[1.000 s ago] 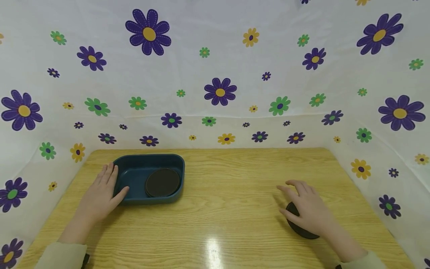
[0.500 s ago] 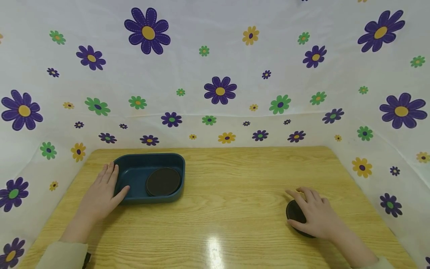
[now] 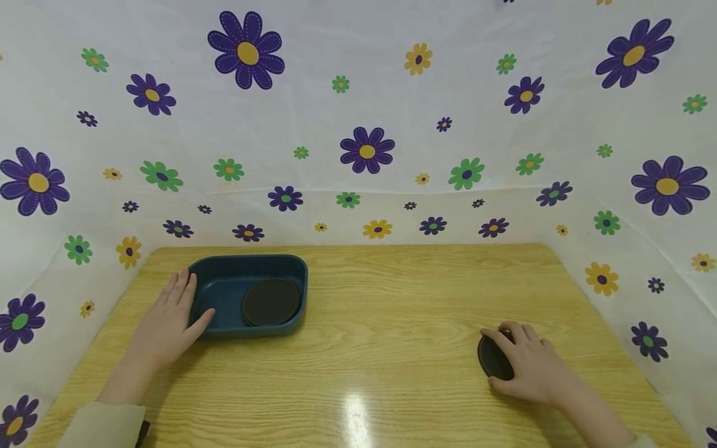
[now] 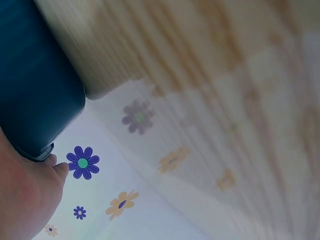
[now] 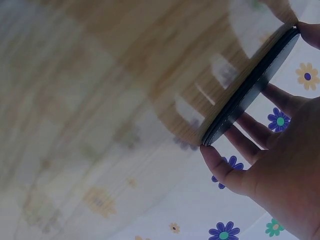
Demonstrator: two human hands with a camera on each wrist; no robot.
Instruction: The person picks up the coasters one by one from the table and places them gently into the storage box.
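Note:
In the head view a dark blue rectangular tray (image 3: pixel 224 305) sits at the back left of the table. A round black coaster (image 3: pixel 271 302) lies inside its right end. My left hand (image 3: pixel 165 326) rests against the tray's left end, fingers straight and thumb over the near left corner. On the table's right side my right hand (image 3: pixel 529 367) holds another round black coaster (image 3: pixel 493 358) by its edge, the thumb on the near side and fingers on the far side. In the right wrist view this coaster (image 5: pixel 252 87) lies at the tabletop, fingertips touching its rim.
The light wood table (image 3: pixel 386 311) has a white cloth (image 3: pixel 313 112) with purple, green and yellow flowers hanging behind it and along both sides. A bright light reflection (image 3: pixel 356 417) shows on the wood near the front.
My right hand has moved a little right and toward me, and its fingers have closed round the coaster's edge. My left hand and the tray stay put.

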